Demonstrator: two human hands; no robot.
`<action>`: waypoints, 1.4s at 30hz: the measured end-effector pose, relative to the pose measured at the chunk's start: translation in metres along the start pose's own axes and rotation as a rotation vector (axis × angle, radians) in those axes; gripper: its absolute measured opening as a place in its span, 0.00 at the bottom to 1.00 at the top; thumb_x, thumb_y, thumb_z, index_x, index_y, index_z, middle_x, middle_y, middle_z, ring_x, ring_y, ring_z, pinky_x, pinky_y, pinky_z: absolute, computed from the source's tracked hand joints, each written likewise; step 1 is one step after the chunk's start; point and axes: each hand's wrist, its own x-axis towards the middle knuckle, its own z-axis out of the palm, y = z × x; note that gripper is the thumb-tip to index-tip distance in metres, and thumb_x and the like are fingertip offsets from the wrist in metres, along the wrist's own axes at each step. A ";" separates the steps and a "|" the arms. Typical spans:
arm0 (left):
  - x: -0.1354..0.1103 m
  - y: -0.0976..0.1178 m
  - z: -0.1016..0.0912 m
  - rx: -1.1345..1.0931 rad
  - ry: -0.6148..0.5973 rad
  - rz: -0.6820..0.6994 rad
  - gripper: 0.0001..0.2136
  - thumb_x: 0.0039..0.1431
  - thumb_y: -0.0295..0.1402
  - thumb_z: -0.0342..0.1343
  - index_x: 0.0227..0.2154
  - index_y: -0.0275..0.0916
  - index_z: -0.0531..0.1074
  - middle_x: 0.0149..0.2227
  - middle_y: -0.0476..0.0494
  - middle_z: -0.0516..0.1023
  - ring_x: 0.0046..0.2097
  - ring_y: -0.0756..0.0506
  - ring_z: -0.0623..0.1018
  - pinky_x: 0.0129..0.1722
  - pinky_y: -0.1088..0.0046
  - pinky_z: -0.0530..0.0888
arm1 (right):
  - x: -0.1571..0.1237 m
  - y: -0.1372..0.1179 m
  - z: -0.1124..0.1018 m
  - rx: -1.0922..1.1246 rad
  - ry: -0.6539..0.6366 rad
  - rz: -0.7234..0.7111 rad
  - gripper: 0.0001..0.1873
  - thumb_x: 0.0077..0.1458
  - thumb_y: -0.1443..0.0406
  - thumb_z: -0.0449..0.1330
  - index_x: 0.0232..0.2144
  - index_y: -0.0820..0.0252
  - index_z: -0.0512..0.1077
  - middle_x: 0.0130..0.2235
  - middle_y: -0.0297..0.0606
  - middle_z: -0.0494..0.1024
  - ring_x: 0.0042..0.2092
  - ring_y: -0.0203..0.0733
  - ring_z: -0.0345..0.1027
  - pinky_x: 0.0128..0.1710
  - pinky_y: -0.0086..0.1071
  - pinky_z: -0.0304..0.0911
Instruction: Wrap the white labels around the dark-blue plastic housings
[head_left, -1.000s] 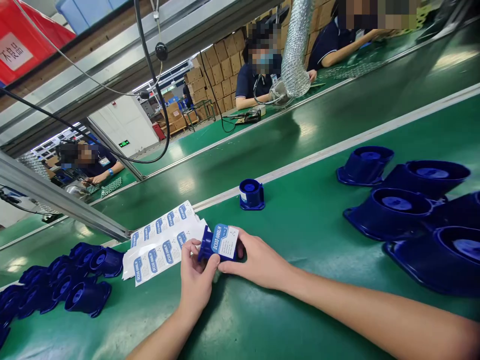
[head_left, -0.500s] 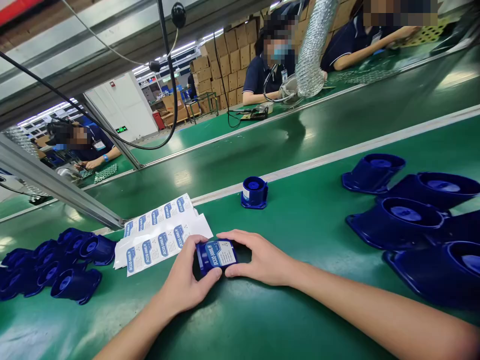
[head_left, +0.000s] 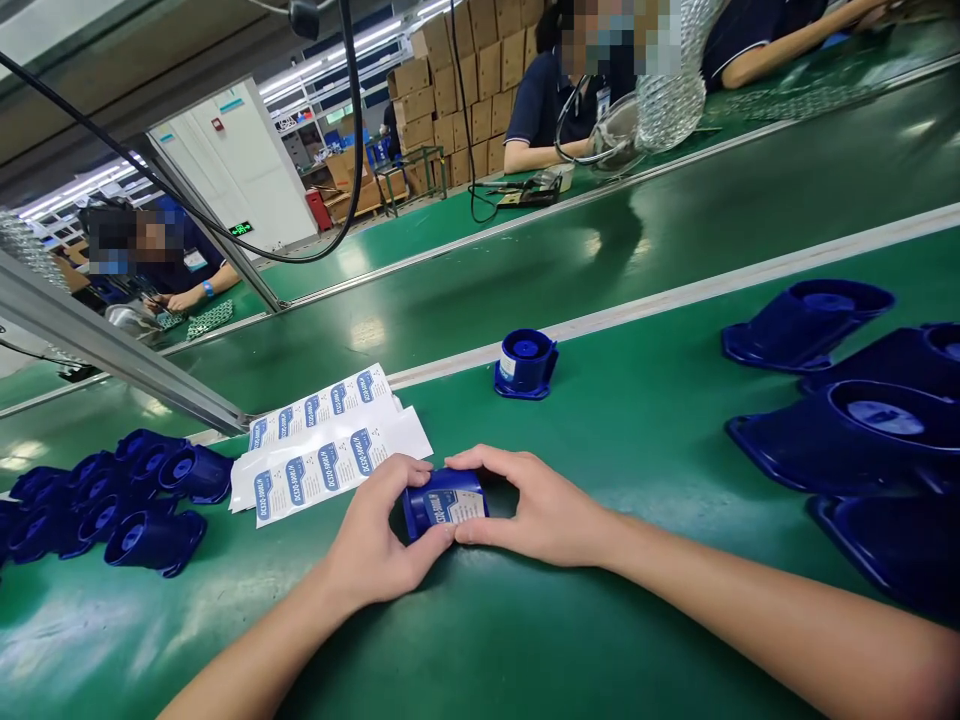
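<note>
Between my hands lies a blue plastic housing (head_left: 429,497) on its side, with a blue and white printed label (head_left: 466,505) on its curved wall. My left hand (head_left: 379,530) grips its left end, fingers over the top and thumb at the lower front. On the right end, my right hand (head_left: 529,505) holds it the same way, its thumb by the label's lower edge. The two thumb tips nearly meet. Just left of my hands are white sheets of the same labels (head_left: 322,470). Beyond them, another blue housing (head_left: 529,365) with a label stands upright.
Several blue housings (head_left: 154,535) are clustered at the left, and several more (head_left: 847,440) at the right. A pale rail (head_left: 645,322) crosses the green bench. A metal post (head_left: 150,350) slants at left, with a black cable (head_left: 356,130) hanging above. Co-workers sit across the bench.
The housing has rolled toward me in my hands, so its label sits lower, near my thumbs. My view has tilted down slightly and shifted. Both hands keep their grip.
</note>
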 end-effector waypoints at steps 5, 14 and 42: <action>-0.002 -0.003 0.007 -0.029 0.079 0.084 0.17 0.58 0.32 0.69 0.45 0.43 0.68 0.47 0.40 0.77 0.49 0.39 0.79 0.50 0.60 0.75 | -0.002 -0.004 0.000 0.027 0.024 0.029 0.31 0.49 0.53 0.77 0.54 0.53 0.77 0.53 0.41 0.84 0.54 0.57 0.78 0.58 0.50 0.73; -0.004 0.002 0.011 -0.033 0.116 0.078 0.14 0.57 0.31 0.70 0.39 0.43 0.69 0.45 0.40 0.78 0.47 0.39 0.79 0.47 0.60 0.74 | -0.002 -0.003 0.002 0.183 0.033 0.032 0.24 0.46 0.54 0.78 0.44 0.55 0.81 0.54 0.43 0.84 0.57 0.59 0.78 0.61 0.52 0.73; 0.001 0.011 0.009 -0.188 0.064 -0.268 0.19 0.51 0.36 0.74 0.42 0.43 0.72 0.42 0.46 0.77 0.44 0.41 0.77 0.47 0.64 0.72 | -0.004 0.001 -0.005 0.267 -0.017 0.041 0.26 0.45 0.53 0.78 0.45 0.56 0.81 0.54 0.43 0.85 0.57 0.58 0.79 0.61 0.52 0.74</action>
